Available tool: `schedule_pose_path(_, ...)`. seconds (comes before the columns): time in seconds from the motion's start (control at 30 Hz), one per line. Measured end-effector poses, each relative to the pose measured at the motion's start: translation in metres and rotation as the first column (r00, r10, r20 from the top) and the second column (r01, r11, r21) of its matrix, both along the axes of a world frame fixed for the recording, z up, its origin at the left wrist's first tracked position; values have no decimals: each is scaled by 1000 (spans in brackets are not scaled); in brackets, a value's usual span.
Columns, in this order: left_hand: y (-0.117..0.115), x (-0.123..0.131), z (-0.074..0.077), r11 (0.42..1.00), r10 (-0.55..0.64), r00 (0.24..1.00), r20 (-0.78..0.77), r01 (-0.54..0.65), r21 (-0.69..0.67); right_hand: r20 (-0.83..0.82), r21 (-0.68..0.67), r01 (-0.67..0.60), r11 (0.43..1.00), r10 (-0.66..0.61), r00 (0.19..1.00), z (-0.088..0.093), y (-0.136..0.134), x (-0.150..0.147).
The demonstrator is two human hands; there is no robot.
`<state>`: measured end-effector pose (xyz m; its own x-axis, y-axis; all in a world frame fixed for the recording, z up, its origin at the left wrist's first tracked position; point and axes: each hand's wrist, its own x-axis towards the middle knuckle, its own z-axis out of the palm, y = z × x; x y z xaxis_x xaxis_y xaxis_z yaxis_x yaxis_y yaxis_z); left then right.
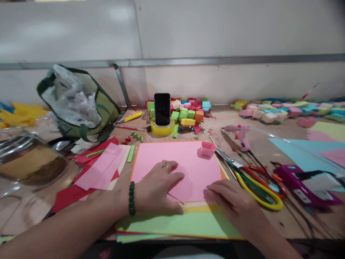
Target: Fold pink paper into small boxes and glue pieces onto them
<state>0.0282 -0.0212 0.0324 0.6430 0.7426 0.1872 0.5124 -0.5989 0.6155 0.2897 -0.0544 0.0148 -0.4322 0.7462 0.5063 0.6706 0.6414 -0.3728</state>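
Note:
A pink paper sheet [185, 158] lies on top of a stack of coloured sheets [175, 223] in front of me. My left hand [157, 185], with a ring and a green bead bracelet, rests flat on the pink sheet's near left part, fingers stretched over a folded corner. My right hand [231, 203] lies at the sheet's near right corner, its fingers pressed down on the edge. A small folded pink paper box [207, 148] sits on the sheet's far right corner.
Yellow-handled scissors [256, 187], red scissors and a pink glue gun [241, 135] lie to the right. A phone [162, 109] stands in a yellow tape roll. Paper boxes [188, 111] are piled behind it. A green bag [78, 102] and a jar stand left.

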Motion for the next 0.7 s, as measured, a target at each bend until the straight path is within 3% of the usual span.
schedule_pose_path(0.2, 1, 1, 3, 998, 27, 997, -66, -23, 56, 0, -122, -24, 992, 24, 1000, 3, -1, 0)
schedule_pose_path(0.37, -6, 6, 6, 998, 44, 990, 133, -39, -43, 58, -240, -17, 971, 32, 998, 12, -4, -2)
schedule_pose_path(0.47, -10, 11, 8, 988, 108, 980, 164, -88, -124, 123, -229, 11, 973, 18, 992, 12, -8, -4)
schedule_pose_path(0.6, -6, 13, 18, 963, 197, 978, 66, -180, -202, 161, -218, 38, 975, -3, 987, 12, -12, -7)
schedule_pose_path(0.7, 0, 13, 28, 941, 255, 963, 91, -226, -252, 117, -128, 26, 991, -11, 993, 16, -14, -16)
